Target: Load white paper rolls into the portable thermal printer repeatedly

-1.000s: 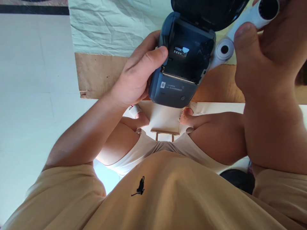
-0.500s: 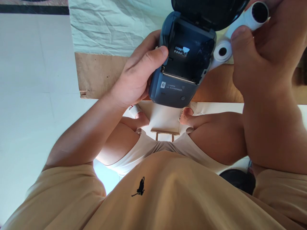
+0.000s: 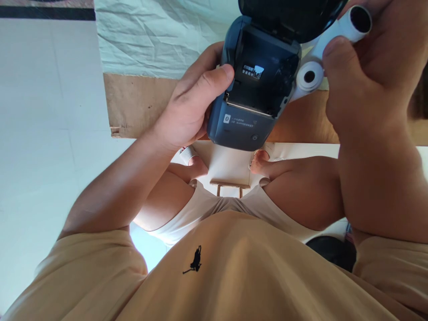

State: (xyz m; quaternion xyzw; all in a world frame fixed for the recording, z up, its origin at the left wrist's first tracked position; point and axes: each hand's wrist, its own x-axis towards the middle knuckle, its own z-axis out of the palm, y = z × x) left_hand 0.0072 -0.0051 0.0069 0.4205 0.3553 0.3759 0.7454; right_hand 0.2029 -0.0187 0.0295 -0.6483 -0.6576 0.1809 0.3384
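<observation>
A dark blue label printer is tilted in my left hand, thumb over its left edge and the other fingers behind. Its black lid stands raised, showing a hollow with a small printed sticker inside. My right hand grips a white paper roll with a wide dark core, the thumb pressed on its side. Just below, a second white roll with a narrow black core lies close against the printer's right side. Whether paper joins the two rolls I cannot tell.
Behind my hands is a wooden table partly covered by a wrinkled pale green cloth. Its front edge runs above my knees. A small wooden stool or rung shows between my legs, and a black round object lies low on the right.
The two white rolls have shifted slightly, the upper one tipping a little down and left. My left hand and the printer stay almost still.
</observation>
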